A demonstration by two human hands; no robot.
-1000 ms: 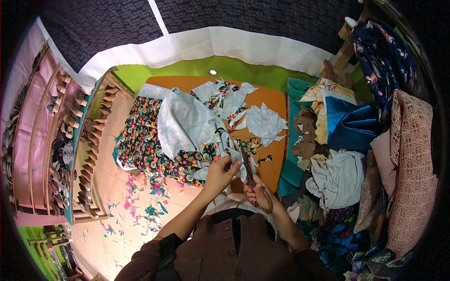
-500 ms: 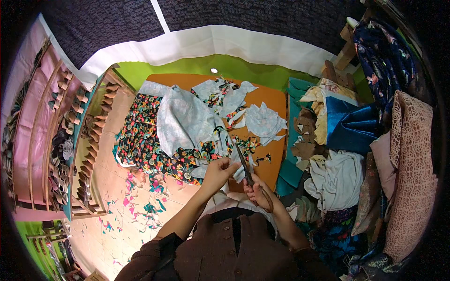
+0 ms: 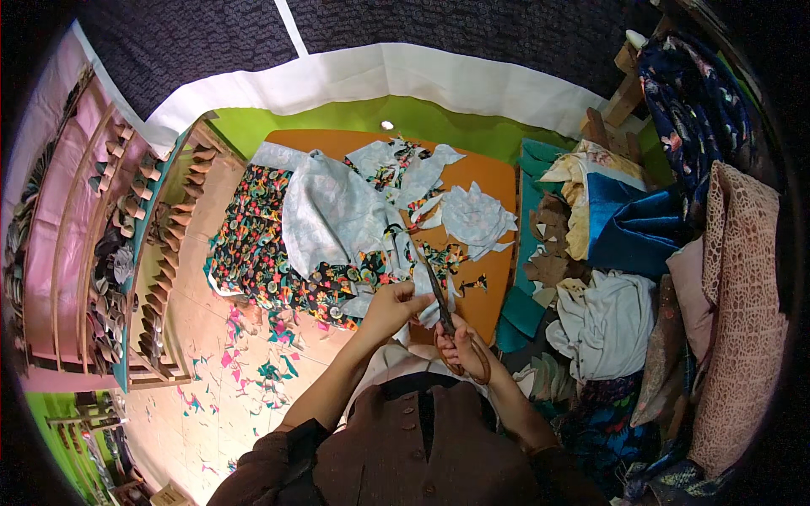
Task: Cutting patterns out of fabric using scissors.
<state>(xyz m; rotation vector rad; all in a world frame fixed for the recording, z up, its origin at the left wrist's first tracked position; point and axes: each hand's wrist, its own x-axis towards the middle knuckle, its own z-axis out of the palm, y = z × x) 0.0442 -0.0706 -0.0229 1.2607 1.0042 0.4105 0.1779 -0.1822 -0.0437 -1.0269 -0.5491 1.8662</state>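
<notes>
In my right hand [image 3: 461, 347] is a pair of large scissors [image 3: 437, 291] with brown handles, their dark blades pointing up and away from me. The handle loops stand apart. My left hand [image 3: 391, 314] is closed in a pinch left of the blades, on the edge of a small pale fabric piece [image 3: 422, 280]; its fingertips partly hide the hold. Just beyond lies a black floral fabric [image 3: 253, 215] with bright flowers, topped by its folded pale underside [image 3: 329, 207]. A stack of cut pale pieces [image 3: 478, 221] sits to the right on the orange table [image 3: 494, 173].
Wooden racks with rows of shoe lasts [image 3: 173, 223] stand at left. Colourful scraps [image 3: 274, 371] litter the floor below the table. To the right, fabrics are piled up, among them a white cloth [image 3: 607, 320], blue satin [image 3: 629, 223] and a pink lace roll [image 3: 738, 320].
The scissors' handle loops have spread apart in my right hand. My left hand stays nearly in place, beside the blades.
</notes>
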